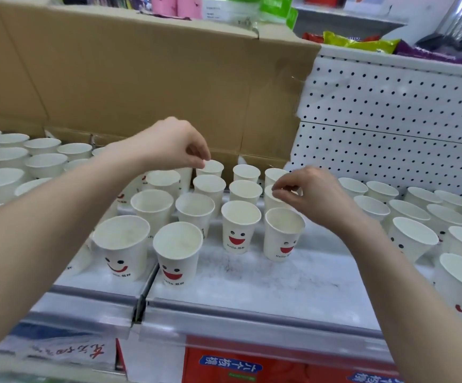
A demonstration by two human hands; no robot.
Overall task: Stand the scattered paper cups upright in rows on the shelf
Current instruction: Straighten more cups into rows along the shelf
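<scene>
White paper cups with red smiling faces stand upright in rows on the white shelf; the front ones include a cup and its neighbour. My left hand reaches to the back row, and its fingertips pinch the rim of a rear cup. My right hand hovers over the right column, with thumb and fingers curled onto the rim of a cup in the second row from the back. That cup is partly hidden by my fingers.
More upright cups crowd the shelf at the left and at the right. A tall cardboard box stands behind the cups. A white pegboard backs the right side. A clear price rail edges the shelf front.
</scene>
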